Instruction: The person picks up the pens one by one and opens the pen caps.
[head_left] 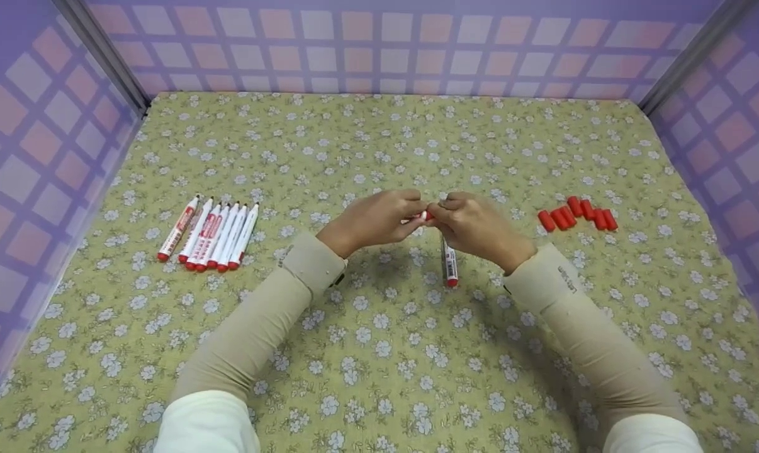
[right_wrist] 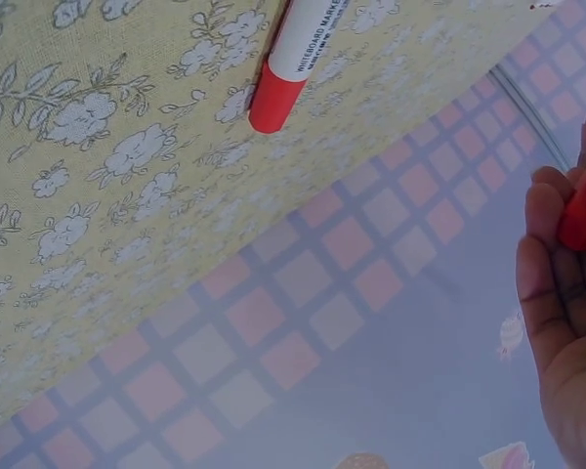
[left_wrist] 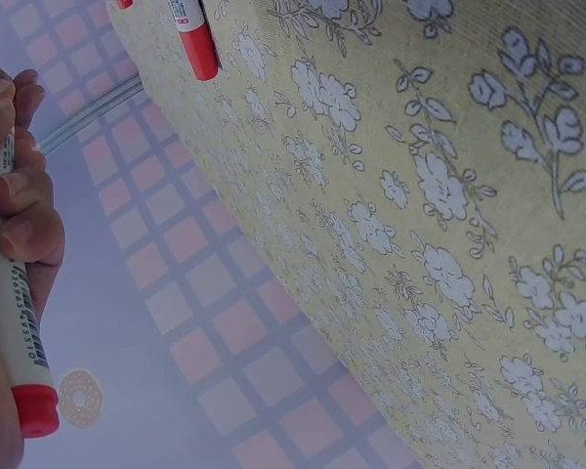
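Observation:
Over the middle of the cloth the two hands meet. My left hand point(head_left: 379, 217) grips a white whiteboard marker point(left_wrist: 15, 303) with a red end plug; in the left wrist view its fingers curl round the barrel. My right hand point(head_left: 480, 229) pinches a red cap point(right_wrist: 578, 220) at the marker's other end. Whether the cap is still seated on the tip or off it cannot be made out, as fingers cover the join. Just below the right hand, another white marker point(head_left: 450, 264) lies on the cloth, its upper part hidden by that hand in the head view.
At the left, several uncapped white markers point(head_left: 213, 236) lie side by side, tips pointing away. Several loose red caps point(head_left: 567, 216) form a group at the right. A flowered yellow cloth point(head_left: 354, 352) covers the table, with checked purple panels point(head_left: 379, 44) round the back and sides.

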Demonstrator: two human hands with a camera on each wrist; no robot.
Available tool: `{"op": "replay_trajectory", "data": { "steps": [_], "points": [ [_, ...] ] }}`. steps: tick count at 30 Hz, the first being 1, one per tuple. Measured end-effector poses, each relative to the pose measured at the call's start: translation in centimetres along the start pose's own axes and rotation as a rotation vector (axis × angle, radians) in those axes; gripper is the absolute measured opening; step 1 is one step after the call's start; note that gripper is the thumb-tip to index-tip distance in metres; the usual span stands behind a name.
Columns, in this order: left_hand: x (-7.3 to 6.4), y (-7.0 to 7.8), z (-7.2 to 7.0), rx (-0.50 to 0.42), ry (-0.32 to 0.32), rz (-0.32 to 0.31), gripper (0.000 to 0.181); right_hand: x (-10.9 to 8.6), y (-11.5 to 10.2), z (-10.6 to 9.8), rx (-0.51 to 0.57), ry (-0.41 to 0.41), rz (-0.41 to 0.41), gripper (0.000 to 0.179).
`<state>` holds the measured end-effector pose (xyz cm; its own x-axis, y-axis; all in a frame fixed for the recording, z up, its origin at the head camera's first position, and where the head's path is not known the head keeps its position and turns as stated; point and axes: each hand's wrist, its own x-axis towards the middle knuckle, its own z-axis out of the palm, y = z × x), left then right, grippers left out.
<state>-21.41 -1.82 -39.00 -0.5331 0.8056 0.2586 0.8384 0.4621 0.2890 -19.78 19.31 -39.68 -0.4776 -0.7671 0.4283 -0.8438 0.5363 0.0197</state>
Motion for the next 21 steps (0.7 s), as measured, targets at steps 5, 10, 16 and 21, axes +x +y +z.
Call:
{"op": "replay_trajectory", "data": {
  "steps": [5,10,16,21],
  "points": [
    [0.00,-0.21,-0.08,-0.043,-0.008,-0.006,0.023,0.03,0.05,0.26,-0.034,0.033,-0.031,0.007],
    [-0.18,-0.49,-0.05,-0.126,-0.011,-0.056,0.025,0.40,0.08,0.31,-0.167,0.092,-0.095,0.008],
    [-0.43,-0.57,0.25,-0.166,0.000,-0.078,0.027,0.54,0.04,0.35,-0.147,0.089,-0.091,0.010],
    [-0.44,-0.52,0.25,-0.177,-0.014,-0.082,0.026,0.38,-0.05,0.37,-0.115,0.070,-0.062,0.011]
  ]
}}
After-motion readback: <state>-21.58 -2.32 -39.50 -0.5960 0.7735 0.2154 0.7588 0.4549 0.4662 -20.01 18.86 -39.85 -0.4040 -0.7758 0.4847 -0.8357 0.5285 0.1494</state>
